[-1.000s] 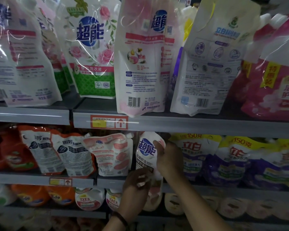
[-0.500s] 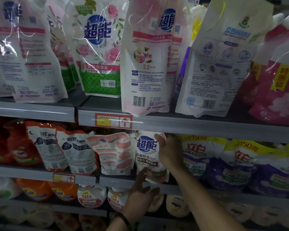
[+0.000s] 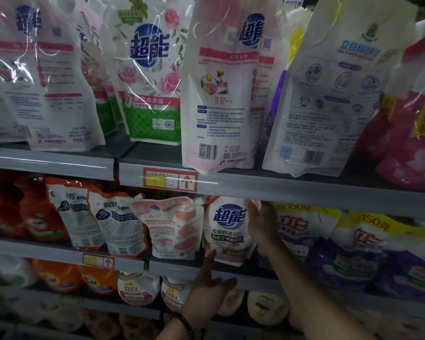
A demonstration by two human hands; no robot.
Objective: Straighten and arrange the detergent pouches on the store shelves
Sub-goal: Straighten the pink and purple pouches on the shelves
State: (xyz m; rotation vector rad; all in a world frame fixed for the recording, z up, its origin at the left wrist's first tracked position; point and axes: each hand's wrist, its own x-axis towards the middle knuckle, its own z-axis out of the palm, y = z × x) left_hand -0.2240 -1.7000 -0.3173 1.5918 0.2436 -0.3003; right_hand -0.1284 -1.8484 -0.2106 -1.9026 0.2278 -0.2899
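Two hands work at the middle shelf in the head view, the only view there is, and the change within the last second is plain. A second ago the white pouch with the blue logo hung tilted in front of the shelf lip, with the left hand wrapped round its lower half. Now it stands nearly upright on that shelf, label to the front, between the pink pouch just beside it on one side and the purple pouches on the other.

The left hand has let go and dropped below the shelf lip. Its fingers are spread and it holds nothing, with one fingertip reaching up to the pouch's bottom edge. The right hand lies against the pouch's upper right edge with its back to the camera. I cannot tell whether its fingers hook behind the pouch or only press on it.

By my reading this pouch is about placed and needs only a last steadying. More work seems left above, where a back-facing pouch on the upper shelf shows its barcode and leans over the edge.
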